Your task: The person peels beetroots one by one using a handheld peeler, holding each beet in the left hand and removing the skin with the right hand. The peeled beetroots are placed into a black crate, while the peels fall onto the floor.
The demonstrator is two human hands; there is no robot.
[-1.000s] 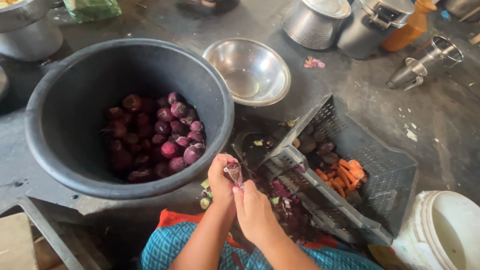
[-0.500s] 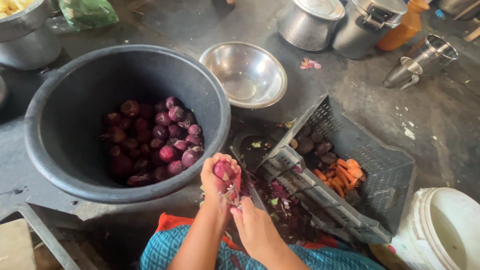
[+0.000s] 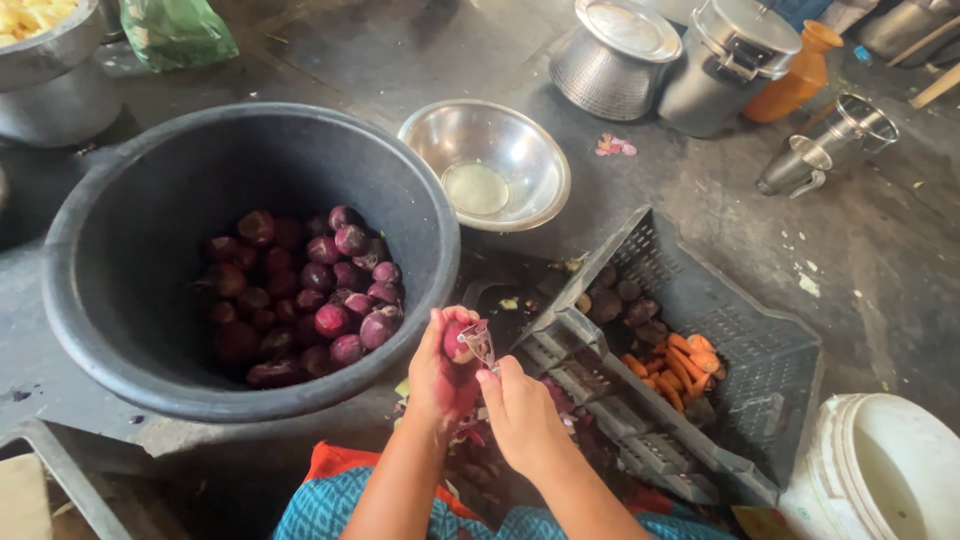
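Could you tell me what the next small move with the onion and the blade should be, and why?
Probably draw the small blade in the right hand down along the red onion to lift off another strip of skin. The left hand holds the onion up with the blade against its side, and peeled onions already sit in the black tub beside it.
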